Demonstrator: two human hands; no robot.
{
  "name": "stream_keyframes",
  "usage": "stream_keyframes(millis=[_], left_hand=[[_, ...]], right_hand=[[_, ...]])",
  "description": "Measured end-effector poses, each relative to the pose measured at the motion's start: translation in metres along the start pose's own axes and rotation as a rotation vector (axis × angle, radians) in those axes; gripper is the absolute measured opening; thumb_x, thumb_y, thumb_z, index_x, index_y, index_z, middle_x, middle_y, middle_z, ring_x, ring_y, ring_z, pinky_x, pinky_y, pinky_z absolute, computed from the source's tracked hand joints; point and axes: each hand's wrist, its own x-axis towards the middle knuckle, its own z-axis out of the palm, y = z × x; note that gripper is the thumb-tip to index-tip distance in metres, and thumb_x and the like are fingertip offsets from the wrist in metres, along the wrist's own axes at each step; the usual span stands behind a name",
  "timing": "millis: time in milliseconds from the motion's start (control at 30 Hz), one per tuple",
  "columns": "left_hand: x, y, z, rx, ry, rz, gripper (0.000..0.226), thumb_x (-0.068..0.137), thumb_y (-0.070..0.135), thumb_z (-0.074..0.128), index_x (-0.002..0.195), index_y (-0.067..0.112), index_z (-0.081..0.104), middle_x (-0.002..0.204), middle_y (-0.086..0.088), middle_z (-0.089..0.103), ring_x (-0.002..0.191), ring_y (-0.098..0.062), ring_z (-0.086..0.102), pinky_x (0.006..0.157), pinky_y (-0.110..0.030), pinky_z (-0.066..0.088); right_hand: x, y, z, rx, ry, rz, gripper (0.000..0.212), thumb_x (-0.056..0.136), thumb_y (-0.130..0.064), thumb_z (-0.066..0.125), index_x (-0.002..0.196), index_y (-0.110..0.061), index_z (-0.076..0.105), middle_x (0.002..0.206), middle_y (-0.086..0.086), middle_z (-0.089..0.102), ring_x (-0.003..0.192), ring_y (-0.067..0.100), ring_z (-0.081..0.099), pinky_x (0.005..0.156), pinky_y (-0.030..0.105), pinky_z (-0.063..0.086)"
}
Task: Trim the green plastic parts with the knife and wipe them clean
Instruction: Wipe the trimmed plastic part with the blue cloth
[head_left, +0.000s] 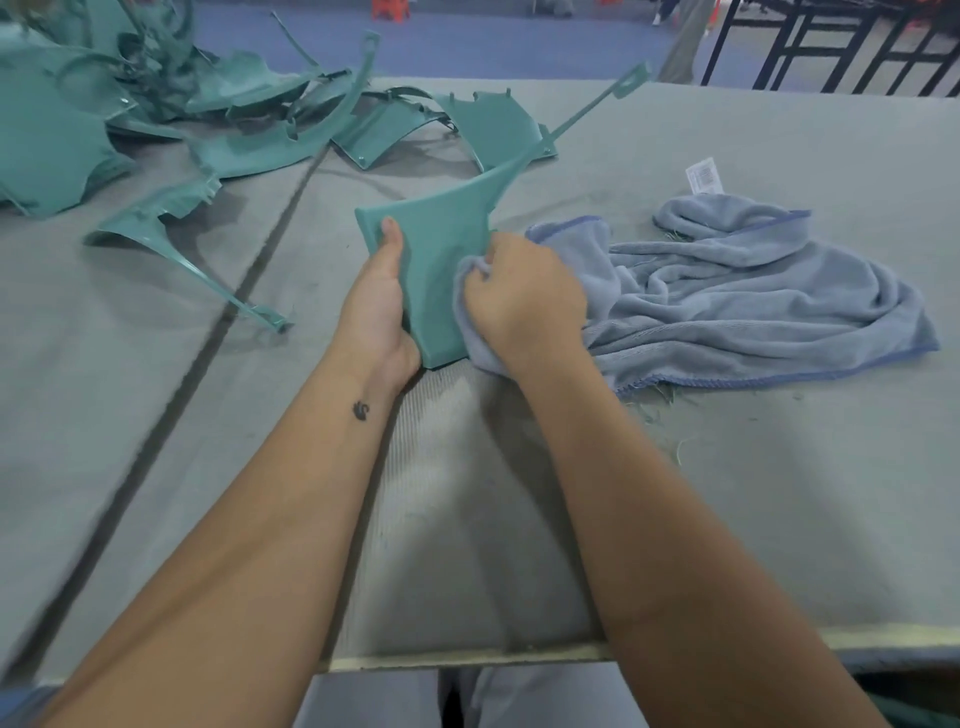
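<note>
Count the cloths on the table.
1: a blue-grey towel lies right of the held green plastic part; the right hand grips one corner against it. None seen elsewhere.

Curved green plastic panel (441, 270) stands mid-table, crumpled grey-blue microfibre towel (753, 301) right, heap of green plastic parts (156, 104) behind-left.

Head-worn view, forward and down, close over table (779, 493).

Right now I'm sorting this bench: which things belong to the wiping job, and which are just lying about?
In use:
green part, held by the left hand
blue cloth, bunched in the right hand

Lying about:
pile of green parts
loose green part
white tag
</note>
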Motion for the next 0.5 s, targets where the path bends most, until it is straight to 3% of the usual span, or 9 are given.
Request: stream_keyframes(millis=[100,167,300,400,500], left_hand=[[-0.002,0.0,0.003,0.021,0.002,-0.014,0.052,0.1,0.054,0.037,0.109,0.013,0.067,0.097,-0.008,0.076,0.088,-0.024,0.074,0.063,-0.036,0.06],[-0.001,0.001,0.004,0.024,0.021,0.021,0.05,0.101,0.052,0.038,0.12,0.013,0.063,0.101,-0.008,0.075,0.092,-0.026,0.073,0.069,-0.041,0.06],[0.001,0.008,-0.002,-0.024,0.056,0.038,0.049,0.099,0.051,0.042,0.13,0.015,0.057,0.113,-0.01,0.072,0.103,-0.033,0.069,0.088,-0.058,0.053],[-0.001,0.012,-0.006,-0.04,0.037,0.045,0.034,0.1,0.037,0.05,0.124,0.016,0.06,0.11,-0.01,0.073,0.103,-0.034,0.068,0.091,-0.062,0.05],[-0.005,0.008,-0.003,0.086,-0.008,0.121,0.024,0.094,0.008,0.051,0.113,0.017,0.062,0.098,-0.006,0.075,0.091,-0.028,0.072,0.078,-0.052,0.058]], right_hand=[[0.003,0.013,-0.005,-0.167,0.097,0.05,0.021,0.096,-0.026,0.041,0.096,-0.014,0.058,0.077,0.004,0.06,0.063,0.023,0.047,0.05,0.028,0.02],[0.001,0.017,-0.009,-0.153,0.171,0.119,0.017,0.093,-0.029,0.043,0.09,-0.019,0.056,0.067,-0.002,0.05,0.061,0.022,0.044,0.052,0.027,0.024],[0.004,0.032,-0.024,0.344,0.394,0.329,0.01,0.09,-0.028,0.049,0.085,-0.019,0.047,0.072,-0.005,0.048,0.077,0.021,0.045,0.066,0.028,0.031],[0.001,0.035,-0.035,0.537,0.649,0.174,0.008,0.089,-0.022,0.05,0.083,-0.018,0.047,0.091,0.005,0.055,0.081,0.012,0.045,0.067,0.015,0.034],[-0.003,0.031,-0.036,0.763,0.603,0.051,0.004,0.091,-0.014,0.046,0.087,-0.015,0.045,0.076,-0.013,0.048,0.069,-0.002,0.044,0.066,0.013,0.037]])
